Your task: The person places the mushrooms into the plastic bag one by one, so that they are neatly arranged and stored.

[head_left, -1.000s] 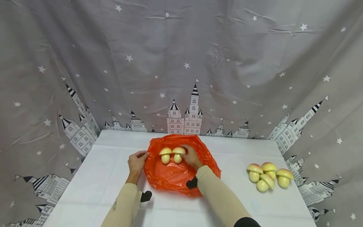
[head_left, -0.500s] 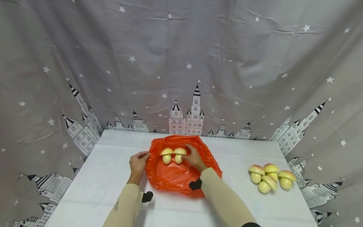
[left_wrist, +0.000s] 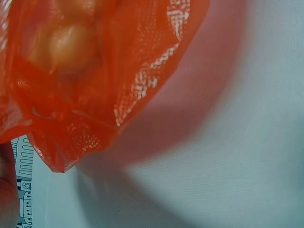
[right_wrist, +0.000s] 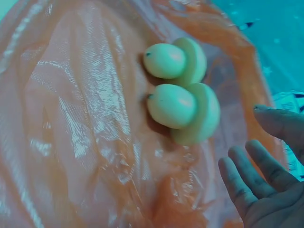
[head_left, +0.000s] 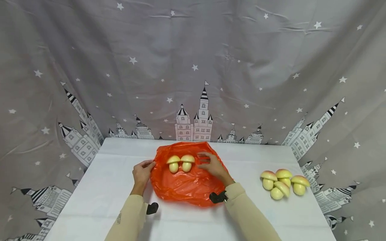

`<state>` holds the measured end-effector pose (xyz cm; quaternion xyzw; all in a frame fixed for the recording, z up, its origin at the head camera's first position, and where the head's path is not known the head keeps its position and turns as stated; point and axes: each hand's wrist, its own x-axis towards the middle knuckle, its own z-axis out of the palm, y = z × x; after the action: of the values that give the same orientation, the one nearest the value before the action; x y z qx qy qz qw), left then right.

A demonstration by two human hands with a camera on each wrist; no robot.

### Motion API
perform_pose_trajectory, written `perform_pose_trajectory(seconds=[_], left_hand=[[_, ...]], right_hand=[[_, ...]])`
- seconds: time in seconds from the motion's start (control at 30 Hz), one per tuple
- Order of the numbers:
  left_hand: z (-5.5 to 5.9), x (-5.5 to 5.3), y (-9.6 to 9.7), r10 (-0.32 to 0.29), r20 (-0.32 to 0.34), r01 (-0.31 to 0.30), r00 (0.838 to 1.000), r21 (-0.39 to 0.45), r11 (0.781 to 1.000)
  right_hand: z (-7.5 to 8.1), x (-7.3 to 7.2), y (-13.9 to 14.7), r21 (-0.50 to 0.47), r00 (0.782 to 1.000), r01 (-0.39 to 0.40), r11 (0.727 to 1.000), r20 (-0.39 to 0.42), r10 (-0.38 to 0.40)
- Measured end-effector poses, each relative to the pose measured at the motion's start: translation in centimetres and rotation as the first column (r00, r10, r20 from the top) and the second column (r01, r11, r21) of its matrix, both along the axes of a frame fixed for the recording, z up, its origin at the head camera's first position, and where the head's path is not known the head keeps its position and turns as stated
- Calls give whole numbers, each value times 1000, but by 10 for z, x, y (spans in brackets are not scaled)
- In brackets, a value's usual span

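Note:
A red plastic bag (head_left: 184, 190) lies spread with its mouth up in the head view. Inside, near its far side, two yellow toy mushrooms stand side by side: the left mushroom (head_left: 173, 164) and the right mushroom (head_left: 187, 164). My left hand (head_left: 141, 174) pinches the bag's left rim between thumb and fingers. Over the right part of the bag, my right hand (head_left: 214, 168) has its fingers spread and holds nothing. The right wrist view shows a gap between those fingers (right_wrist: 259, 173) and the nearer mushroom (right_wrist: 178, 107). Only a sliver of the left hand enters the left wrist view.
Several more toy mushrooms (head_left: 279, 184) with reddish-yellow caps sit in a cluster on the right of the white table (head_left: 99, 197). Behind and beside the table hangs a grey curtain (head_left: 156, 60) printed with castles and stars.
My right hand has let go of the right mushroom and drawn back to the right, fingers opening. The left hand keeps its pinch on the bag. The head view has shifted slightly.

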<state>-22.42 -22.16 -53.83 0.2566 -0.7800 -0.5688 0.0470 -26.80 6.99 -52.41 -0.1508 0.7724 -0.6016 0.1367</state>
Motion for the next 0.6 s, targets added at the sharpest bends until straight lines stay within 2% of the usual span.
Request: perform_pose_trajectory(seconds=[0.13, 0.23, 0.43, 0.6], left_hand=[[-2, 2, -1, 4, -11, -4, 1000, -16, 1000], [-2, 5, -1, 18, -26, -19, 1000, -25, 1000], [-3, 3, -1, 15, -30, -16, 999, -16, 1000], [-5, 0, 2, 26, -36, -27, 999, -14, 1000]], right_hand=[[3, 6, 14, -75, 999, -31, 997, 8, 32], [5, 11, 25, -101, 1000, -20, 995, 11, 21], [8, 21, 51, -65, 996, 89, 994, 32, -87], [10, 28, 76, -30, 987, 159, 987, 3, -159]])
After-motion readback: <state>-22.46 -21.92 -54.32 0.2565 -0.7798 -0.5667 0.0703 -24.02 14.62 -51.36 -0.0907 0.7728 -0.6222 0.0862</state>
